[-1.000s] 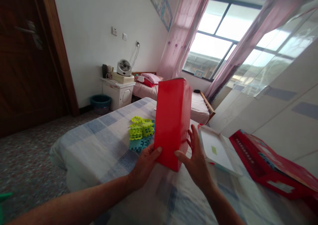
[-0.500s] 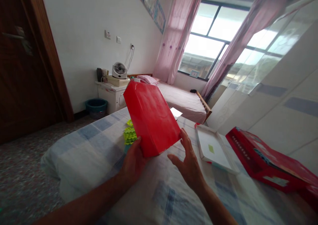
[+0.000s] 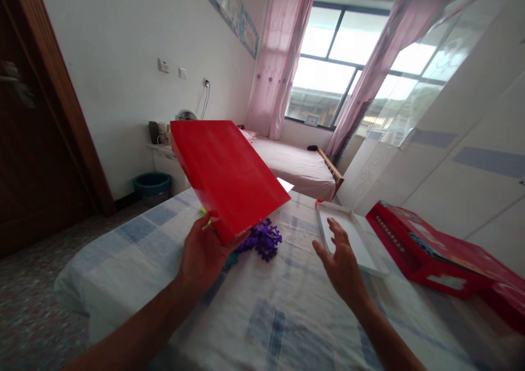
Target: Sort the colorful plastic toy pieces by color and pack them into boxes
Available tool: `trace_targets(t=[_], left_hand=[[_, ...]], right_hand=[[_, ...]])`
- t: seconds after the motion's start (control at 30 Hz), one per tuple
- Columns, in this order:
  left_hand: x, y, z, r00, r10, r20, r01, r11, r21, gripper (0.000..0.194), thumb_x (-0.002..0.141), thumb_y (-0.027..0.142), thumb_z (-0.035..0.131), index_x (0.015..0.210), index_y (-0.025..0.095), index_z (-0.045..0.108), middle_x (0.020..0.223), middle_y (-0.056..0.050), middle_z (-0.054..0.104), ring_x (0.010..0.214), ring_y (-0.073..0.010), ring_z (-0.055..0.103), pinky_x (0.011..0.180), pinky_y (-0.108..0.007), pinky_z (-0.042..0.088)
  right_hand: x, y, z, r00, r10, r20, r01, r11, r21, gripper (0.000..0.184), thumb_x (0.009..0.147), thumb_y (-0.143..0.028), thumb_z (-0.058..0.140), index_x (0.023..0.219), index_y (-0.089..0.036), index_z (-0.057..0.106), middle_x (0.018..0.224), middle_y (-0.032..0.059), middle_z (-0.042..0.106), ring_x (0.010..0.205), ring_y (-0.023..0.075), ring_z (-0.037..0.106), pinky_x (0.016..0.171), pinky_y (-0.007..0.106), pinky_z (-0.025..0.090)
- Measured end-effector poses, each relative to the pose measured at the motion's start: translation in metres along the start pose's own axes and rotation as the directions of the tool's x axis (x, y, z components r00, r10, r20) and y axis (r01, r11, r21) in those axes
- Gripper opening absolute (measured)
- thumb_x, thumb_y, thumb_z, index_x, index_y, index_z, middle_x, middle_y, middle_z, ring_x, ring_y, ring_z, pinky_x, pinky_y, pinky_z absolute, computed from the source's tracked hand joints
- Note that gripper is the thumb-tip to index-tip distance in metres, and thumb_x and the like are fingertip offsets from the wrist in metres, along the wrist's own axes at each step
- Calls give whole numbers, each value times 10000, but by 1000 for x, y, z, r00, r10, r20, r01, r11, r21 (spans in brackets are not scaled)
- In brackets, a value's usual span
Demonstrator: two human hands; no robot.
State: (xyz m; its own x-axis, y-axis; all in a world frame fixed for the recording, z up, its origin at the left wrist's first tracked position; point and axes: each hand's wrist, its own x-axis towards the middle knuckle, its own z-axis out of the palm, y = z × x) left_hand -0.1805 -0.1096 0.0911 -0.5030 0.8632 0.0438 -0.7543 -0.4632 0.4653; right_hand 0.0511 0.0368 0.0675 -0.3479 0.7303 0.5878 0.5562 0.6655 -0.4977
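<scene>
A red box (image 3: 229,169) is held up tilted over the bed, gripped at its lower corner by my left hand (image 3: 203,251). Its broad plain side faces me, so what is inside cannot be seen. Below and partly behind it lie purple toothed plastic pieces (image 3: 266,240), with a bit of teal and yellow-green beside them. My right hand (image 3: 340,251) is off the box, fingers spread and holding nothing. It hovers in front of a shallow white box lid (image 3: 365,251) that lies inner side up on the sheet.
At the right, a large red printed box (image 3: 426,245) rests on the checked bedsheet (image 3: 131,261). A white sheet or card (image 3: 285,184) lies near the far edge. Beyond are a second bed (image 3: 291,160), a teal bin (image 3: 151,185) and a bedside cabinet (image 3: 168,163).
My left hand has tipped the red box over and moved it left. My right hand has come away from it to the right. Purple pieces now show beneath the box.
</scene>
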Motion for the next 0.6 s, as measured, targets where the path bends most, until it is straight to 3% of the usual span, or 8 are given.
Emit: trace_targets(t=[0.1, 0.2, 0.3, 0.4, 0.5, 0.6], left_hand=[[3, 6, 4, 1000, 9, -11, -9, 1000, 11, 357, 833, 307, 492, 1160, 175, 545, 1030, -99, 693, 1043, -293, 609, 877, -540, 483], [7, 5, 12, 999, 32, 10, -32, 998, 61, 305, 828, 300, 502, 1098, 177, 573, 1000, -77, 699, 1006, -274, 623, 868, -514, 494], [12, -6, 25, 992, 94, 87, -109, 978, 179, 271, 821, 283, 531, 1056, 161, 589, 1000, -62, 694, 969, -246, 626, 831, -438, 522], [20, -23, 35, 972, 136, 194, -203, 899, 388, 285, 799, 309, 585, 1030, 142, 593, 971, -56, 688, 912, -220, 621, 797, -354, 516], [29, -41, 40, 944, 158, 290, -318, 671, 670, 263, 785, 351, 611, 961, 157, 588, 891, -36, 672, 809, -192, 602, 732, -306, 488], [38, -53, 42, 877, 188, 441, -479, 288, 829, 184, 795, 368, 589, 825, 189, 557, 772, -7, 616, 701, -169, 545, 661, -293, 446]], right_hand=[[-3, 38, -7, 986, 128, 107, -91, 950, -299, 533, 815, -314, 490, 1303, -111, 422, 1361, 177, 420, 1277, 301, 365, 979, 515, 354], [-9, 62, -14, 952, 195, 236, -56, 868, -493, 394, 788, -222, 484, 1166, -134, 552, 1231, 148, 548, 1204, 297, 443, 946, 479, 353], [-13, 78, -18, 941, 195, 277, -20, 849, -529, 249, 802, -203, 445, 965, -188, 633, 1044, 94, 635, 1054, 264, 537, 917, 439, 344], [-11, 91, -21, 965, 144, 219, -35, 899, -436, 212, 814, -244, 421, 846, -198, 626, 943, 83, 644, 940, 250, 561, 883, 422, 351], [-4, 99, -34, 993, 119, 1, -115, 964, -238, 239, 810, -340, 418, 868, -179, 584, 910, 105, 622, 874, 245, 563, 828, 394, 387], [5, 96, -64, 937, 226, -266, -249, 967, -57, 309, 796, -461, 427, 871, -180, 532, 825, 77, 586, 762, 225, 544, 727, 374, 404]])
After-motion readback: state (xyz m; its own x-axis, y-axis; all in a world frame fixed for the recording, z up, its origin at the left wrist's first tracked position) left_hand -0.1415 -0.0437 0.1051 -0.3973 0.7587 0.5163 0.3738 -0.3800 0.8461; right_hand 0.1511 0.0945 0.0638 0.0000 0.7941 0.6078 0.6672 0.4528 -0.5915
